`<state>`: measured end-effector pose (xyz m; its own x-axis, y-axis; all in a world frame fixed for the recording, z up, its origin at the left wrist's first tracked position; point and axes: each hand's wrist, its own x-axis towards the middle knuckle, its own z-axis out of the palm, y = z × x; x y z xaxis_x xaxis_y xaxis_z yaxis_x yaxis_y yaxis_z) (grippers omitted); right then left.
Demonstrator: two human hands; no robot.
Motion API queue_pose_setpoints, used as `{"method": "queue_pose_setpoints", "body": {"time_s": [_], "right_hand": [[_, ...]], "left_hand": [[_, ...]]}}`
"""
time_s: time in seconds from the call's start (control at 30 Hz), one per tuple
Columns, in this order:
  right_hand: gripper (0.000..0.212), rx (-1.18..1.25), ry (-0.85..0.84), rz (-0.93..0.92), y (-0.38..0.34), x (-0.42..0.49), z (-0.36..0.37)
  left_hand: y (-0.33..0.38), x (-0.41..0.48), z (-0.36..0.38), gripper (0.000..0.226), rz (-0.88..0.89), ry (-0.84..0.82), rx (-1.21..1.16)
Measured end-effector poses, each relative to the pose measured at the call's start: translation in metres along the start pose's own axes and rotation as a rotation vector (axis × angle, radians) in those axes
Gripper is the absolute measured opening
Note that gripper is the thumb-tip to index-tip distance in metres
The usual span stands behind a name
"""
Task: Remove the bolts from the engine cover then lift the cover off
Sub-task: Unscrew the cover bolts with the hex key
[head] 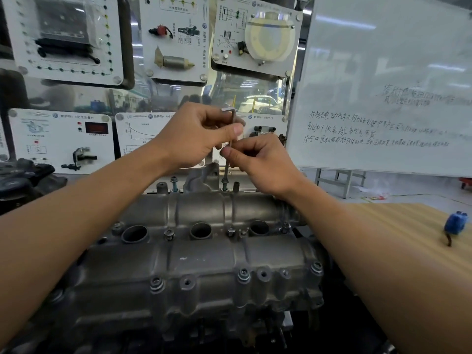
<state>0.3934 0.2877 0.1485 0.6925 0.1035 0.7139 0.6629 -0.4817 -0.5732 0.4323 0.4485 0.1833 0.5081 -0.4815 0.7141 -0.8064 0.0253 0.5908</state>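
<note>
Left hand (201,131) pinches my hex key (226,169) at its bend, right hand (255,159) pinches the shaft, tip in a raised bolt (224,186) at the engine cover (204,251) far edge; if I tilt, the key may slip and round it.

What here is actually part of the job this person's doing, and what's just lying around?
Part of the job: left hand, right hand, hex key, far bolt, engine cover, near bolts.

Just lying about: whiteboard, training panels, small blue object, wooden table.
</note>
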Motion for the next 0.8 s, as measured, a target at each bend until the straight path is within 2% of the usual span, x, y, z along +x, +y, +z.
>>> {"method": "queue_pose_setpoints", "body": {"time_s": [0.13,0.23,0.3,0.43,0.53,0.67,0.8], "right_hand": [[0.041,-0.045,-0.032,0.033,-0.002,-0.001,0.002],[0.041,-0.072,-0.033,0.039,-0.005,-0.002,0.003],[0.035,-0.066,-0.034,0.046,-0.005,-0.002,0.004],[0.041,-0.063,-0.011,-0.004,-0.002,-0.004,0.003],[0.036,-0.023,0.021,-0.027,-0.001,-0.004,0.002],[0.015,0.039,0.108,-0.003,0.002,0.0,-0.002],[0.018,0.007,0.049,-0.016,0.001,0.0,-0.001]], "left_hand": [[0.003,-0.002,-0.002,0.02,-0.039,-0.045,0.016],[0.002,-0.003,-0.002,0.022,-0.06,-0.04,0.069],[0.002,-0.003,-0.003,0.02,-0.051,-0.025,0.08],[0.002,-0.003,0.001,0.012,0.015,0.014,0.014],[0.0,-0.001,0.002,0.01,0.033,0.044,-0.002],[-0.005,0.002,0.005,0.021,0.027,0.124,0.008],[-0.007,0.003,0.004,0.027,-0.007,0.158,-0.001]]}}
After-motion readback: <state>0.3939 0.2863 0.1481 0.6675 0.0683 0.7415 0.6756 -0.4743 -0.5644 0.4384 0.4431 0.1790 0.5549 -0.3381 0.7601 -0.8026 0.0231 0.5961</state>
